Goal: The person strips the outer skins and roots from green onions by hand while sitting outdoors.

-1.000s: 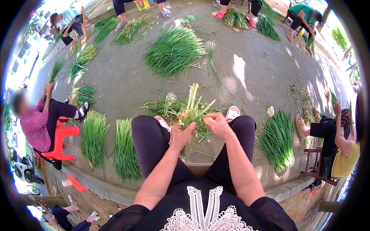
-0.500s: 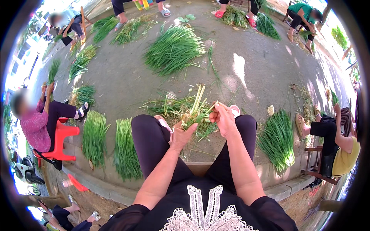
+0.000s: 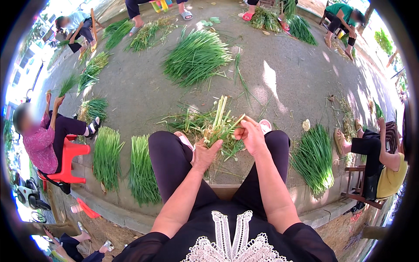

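Note:
My left hand (image 3: 206,153) is closed around the lower part of a small bunch of garlic chives (image 3: 221,114), with pale stalks pointing away from me and dry yellowish leaves at the grip. Just to the right, my right hand (image 3: 253,139) pinches a chive stalk (image 3: 239,118) that slants out from the bunch. Both hands are above the gap between my knees. Beneath them, a loose heap of chive trimmings (image 3: 190,121) lies on the ground, partly hidden by the bunch and my hands.
Chive piles lie at left (image 3: 143,168) and right (image 3: 313,159), with a large chive heap (image 3: 196,56) ahead. At left, a person (image 3: 43,142) on a red stool (image 3: 72,159) holds chives; another person (image 3: 390,168) sits at right. Several others sit farther off. A concrete curb (image 3: 111,215) runs behind.
My right hand has shifted slightly left and down, still pinching a stalk, and the bunch's pale stalks lean a little left. The person at left has tilted their chives to the right.

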`<act>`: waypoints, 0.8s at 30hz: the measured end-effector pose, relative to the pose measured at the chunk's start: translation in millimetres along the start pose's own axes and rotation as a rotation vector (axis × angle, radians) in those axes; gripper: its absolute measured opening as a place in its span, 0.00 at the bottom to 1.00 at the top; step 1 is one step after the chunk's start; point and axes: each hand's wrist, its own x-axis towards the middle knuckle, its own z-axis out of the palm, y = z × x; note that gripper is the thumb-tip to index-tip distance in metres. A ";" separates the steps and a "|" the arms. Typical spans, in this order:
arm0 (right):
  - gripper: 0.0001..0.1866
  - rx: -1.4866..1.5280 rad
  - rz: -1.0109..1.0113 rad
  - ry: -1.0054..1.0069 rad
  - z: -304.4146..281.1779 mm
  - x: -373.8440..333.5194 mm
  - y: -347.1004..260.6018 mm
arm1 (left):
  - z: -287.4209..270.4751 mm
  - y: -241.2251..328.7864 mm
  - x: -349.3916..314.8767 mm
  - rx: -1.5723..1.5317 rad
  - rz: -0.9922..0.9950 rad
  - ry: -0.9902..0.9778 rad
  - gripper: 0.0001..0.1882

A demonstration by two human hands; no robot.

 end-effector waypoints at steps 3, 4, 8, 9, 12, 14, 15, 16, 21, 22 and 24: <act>0.10 0.080 -0.006 0.025 1.7 -1.5 -4.9 | 0.9 4.5 -1.4 0.006 -0.020 -0.005 0.14; 0.10 0.072 -0.002 0.024 -0.3 -0.1 -3.7 | 0.3 4.9 -1.5 0.040 -0.027 -0.012 0.14; 0.10 0.049 -0.034 -0.015 -4.2 2.2 -1.5 | 0.0 6.3 -1.8 0.140 -0.012 -0.028 0.13; 0.10 0.076 -0.025 -0.026 -4.9 2.7 -0.7 | 0.7 6.7 -2.0 0.155 0.002 -0.028 0.13; 0.09 0.144 -0.004 -0.041 -5.0 3.3 0.1 | 4.2 7.3 -2.9 0.020 -0.021 -0.023 0.13; 0.08 0.172 0.006 -0.023 -1.3 2.3 -0.3 | 3.6 4.7 -2.7 0.025 -0.016 -0.026 0.13; 0.08 0.185 0.005 -0.028 -0.7 2.2 0.2 | 3.2 2.9 -2.6 0.028 -0.013 -0.028 0.13; 0.08 0.198 0.004 -0.032 -0.2 2.2 0.9 | 2.8 1.1 -2.6 0.042 -0.027 -0.029 0.14; 0.05 0.188 -0.001 -0.026 3.0 1.4 0.3 | 3.9 -0.2 -3.7 0.069 -0.048 -0.034 0.15; 0.05 0.183 -0.006 -0.022 3.3 1.2 0.4 | 4.0 -0.7 -3.8 0.055 -0.049 -0.034 0.15; 0.05 0.145 -0.018 -0.015 2.4 1.7 1.3 | 3.7 -1.7 -3.9 0.027 -0.052 -0.034 0.14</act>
